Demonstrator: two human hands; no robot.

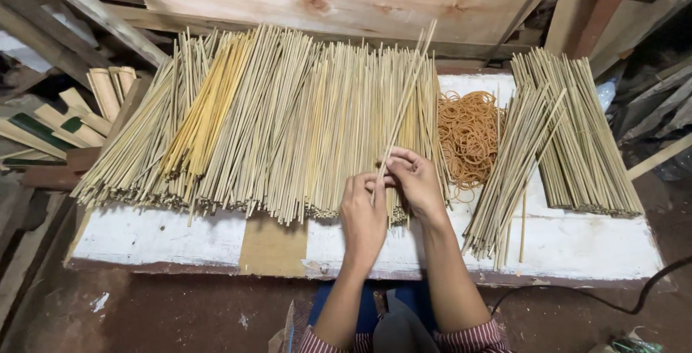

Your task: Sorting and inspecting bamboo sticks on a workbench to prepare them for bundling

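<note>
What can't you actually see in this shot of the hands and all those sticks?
Head view only:
- How many sticks the hands hold: left hand and right hand cover their lower ends.
- Table surface under the big stick pile: hidden by it.
- Rubber bands: too small to count.
- The person's body: cut off by the bottom edge.

Both hands meet over a wide heap of bamboo sticks (274, 122) on a white board (158, 237); the left hand (362, 216) and right hand (417, 180) pinch a few sticks (407, 93) slanting up-right. Rubber bands (468, 133) lie just right, then two stick bundles (569, 129).
</note>
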